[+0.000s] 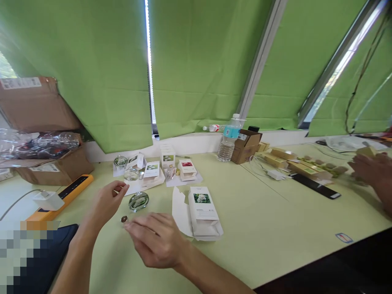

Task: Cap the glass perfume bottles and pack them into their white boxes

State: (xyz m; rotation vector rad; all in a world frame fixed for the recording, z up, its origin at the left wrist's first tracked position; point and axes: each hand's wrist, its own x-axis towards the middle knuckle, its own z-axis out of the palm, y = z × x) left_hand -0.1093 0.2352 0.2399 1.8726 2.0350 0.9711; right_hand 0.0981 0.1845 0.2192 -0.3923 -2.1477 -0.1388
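The right grip (156, 241) is spread open, its fingertips just beside a small dark round cap (124, 219); the left grip (105, 200), pinched narrow, is near a glass perfume bottle (139, 201) on the tabletop (260, 228).

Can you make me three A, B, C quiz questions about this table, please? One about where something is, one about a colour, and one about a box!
1. Where is the round clear glass bottle?
A) Inside a cardboard box
B) On the pale green table, just past the left hand
C) On the power strip

2. What colour is the label on the clear plastic water bottle?
A) Blue
B) Red
C) Purple

3. How is the brown cardboard box at the far left?
A) Taped shut
B) Upside down
C) Open, with a flap up

Answers:
1. B, it stands on the tabletop.
2. A, a blue band wraps the bottle.
3. C, a flap rises at the back.
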